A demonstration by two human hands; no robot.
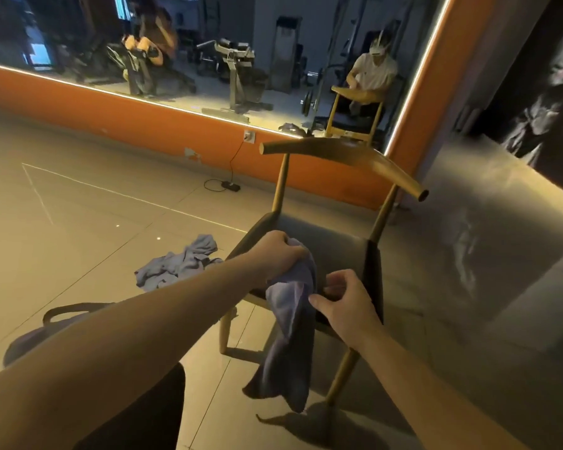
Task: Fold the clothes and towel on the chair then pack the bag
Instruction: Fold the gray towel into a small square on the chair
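One cloth (pixel 290 339) — top in left grip (pixel 280 251), rest below.

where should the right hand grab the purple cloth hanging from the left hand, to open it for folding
Probably pinch the free right edge of the purple cloth just below the left hand, coming in from the right with the right hand. The cloth hangs bunched from one gripped top point, so that edge is exposed and close.
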